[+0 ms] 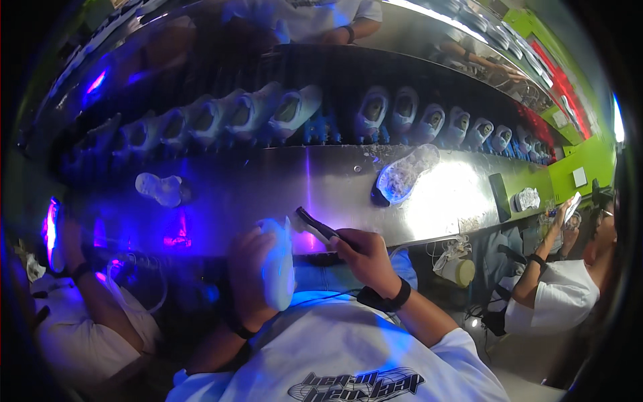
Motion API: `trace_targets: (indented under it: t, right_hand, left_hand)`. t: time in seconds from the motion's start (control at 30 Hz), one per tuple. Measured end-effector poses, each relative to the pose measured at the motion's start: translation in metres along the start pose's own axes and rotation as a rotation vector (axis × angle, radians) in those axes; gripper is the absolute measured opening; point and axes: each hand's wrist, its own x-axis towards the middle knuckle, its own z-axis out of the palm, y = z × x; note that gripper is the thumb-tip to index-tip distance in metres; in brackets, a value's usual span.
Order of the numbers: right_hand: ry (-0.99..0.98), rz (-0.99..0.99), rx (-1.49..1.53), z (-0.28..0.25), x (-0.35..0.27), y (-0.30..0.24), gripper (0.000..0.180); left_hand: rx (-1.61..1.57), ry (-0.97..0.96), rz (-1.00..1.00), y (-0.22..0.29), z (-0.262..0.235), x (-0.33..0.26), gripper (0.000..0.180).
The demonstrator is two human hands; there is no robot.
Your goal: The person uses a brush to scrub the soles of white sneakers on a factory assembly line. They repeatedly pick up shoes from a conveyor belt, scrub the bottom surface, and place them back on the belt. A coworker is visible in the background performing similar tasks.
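Observation:
My left hand [249,271] grips a pale shoe sole [278,264], held upright on edge and glowing blue-white under violet light. In my right hand [367,260] is the handle of a dark brush [315,224], its head pointing up and left above the bench edge. A gap separates the brush head from the sole. Beyond my hands, another white sole [161,189] lies on the bench to the left. To the right sits a sole-shaped tray [407,175] filled with crumpled clear material; its exact kind I cannot tell.
A metal bench [268,201] runs across in front of me. Behind it, white shoes [292,110] stand in a long row on blue supports. Co-workers sit at both sides; the right person [549,288] holds a white item. A yellowish pot [458,271] hangs below the bench edge.

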Motion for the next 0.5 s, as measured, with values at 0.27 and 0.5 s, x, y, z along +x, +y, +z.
trace_targets:
  t: [0.27,0.5]
  right_hand:
    - [-0.051,0.031,0.091,0.023,-0.004,0.009,0.032]
    - [-0.189,0.099,0.398,0.018,-0.039,0.012,0.019]
  left_hand:
    - [0.044,0.003,-0.045,-0.007,0.004,-0.025,0.070]
    - [0.006,0.026,-0.067,-0.009,0.007,-0.033,0.067]
